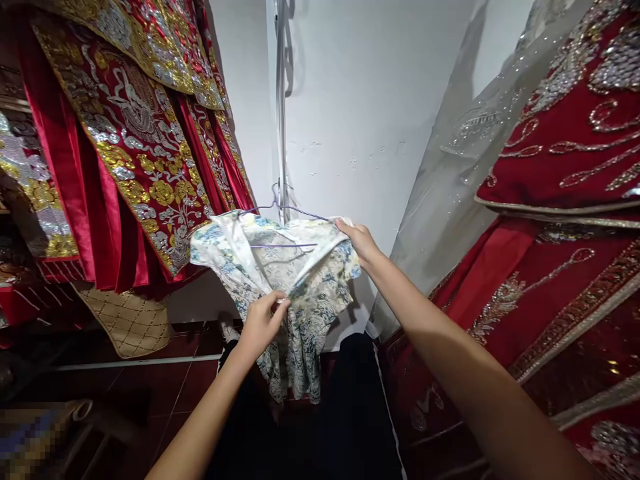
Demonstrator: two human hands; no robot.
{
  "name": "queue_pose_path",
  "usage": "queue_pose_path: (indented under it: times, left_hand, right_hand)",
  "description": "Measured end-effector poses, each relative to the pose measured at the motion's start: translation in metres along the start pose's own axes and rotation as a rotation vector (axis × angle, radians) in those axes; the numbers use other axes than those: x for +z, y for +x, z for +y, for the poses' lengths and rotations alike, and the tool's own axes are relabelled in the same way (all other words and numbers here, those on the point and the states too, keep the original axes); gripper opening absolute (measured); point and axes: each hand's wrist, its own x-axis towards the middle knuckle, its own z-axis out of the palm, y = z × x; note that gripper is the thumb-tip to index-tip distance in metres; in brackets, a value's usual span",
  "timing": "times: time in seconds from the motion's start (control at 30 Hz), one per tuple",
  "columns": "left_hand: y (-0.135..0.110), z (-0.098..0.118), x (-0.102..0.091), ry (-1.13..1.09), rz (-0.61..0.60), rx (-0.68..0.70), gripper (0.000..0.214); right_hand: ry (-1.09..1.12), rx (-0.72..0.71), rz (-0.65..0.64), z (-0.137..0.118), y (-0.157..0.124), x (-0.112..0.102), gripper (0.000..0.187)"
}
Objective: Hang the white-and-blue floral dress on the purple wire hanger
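A short-sleeved dress (320,300) with a blue and yellow floral print hangs in front of me on a thin purple wire hanger (305,212). The hanger's hook is up by a white metal pole at the wall. My left hand (263,323) pinches the dress front at the bottom of the V-neck, thumb and fingers closed on the cloth. On the right shoulder, beside the collar, my right hand (359,241) grips the fabric near the hanger's end. The skirt falls in folds between my knees.
Red and gold embroidered garments (150,153) hang at the left. To the right are a sheer sparkling white gown (450,153) and red beaded gowns (565,153). A white pole (280,100) runs up the wall. Dark red tiles (165,387) cover the floor.
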Motion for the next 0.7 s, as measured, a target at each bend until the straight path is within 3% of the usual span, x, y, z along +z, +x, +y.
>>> queue_pose_path:
  times: [0.13, 0.23, 0.4, 0.53, 0.7]
  left_hand:
    - [-0.018, -0.003, 0.006, 0.042, -0.191, 0.0, 0.026]
    - [-0.027, -0.001, 0.022, 0.021, -0.257, -0.026, 0.027]
    - [-0.041, 0.006, 0.044, -0.134, -0.285, -0.095, 0.029]
    - [-0.052, 0.012, 0.04, -0.237, -0.28, -0.173, 0.029]
    - [-0.072, 0.002, 0.039, -0.444, -0.341, -0.29, 0.031]
  right_hand:
    - [-0.137, -0.061, 0.004, 0.022, -0.019, -0.044, 0.045]
    - [-0.319, -0.184, -0.012, 0.034, -0.023, -0.058, 0.046]
    - [-0.234, -0.142, -0.014, 0.04, -0.027, -0.05, 0.048]
    - [-0.113, -0.029, 0.015, 0.046, -0.036, -0.045, 0.047]
    - [-0.114, -0.008, 0.032, 0.07, -0.044, -0.047, 0.051]
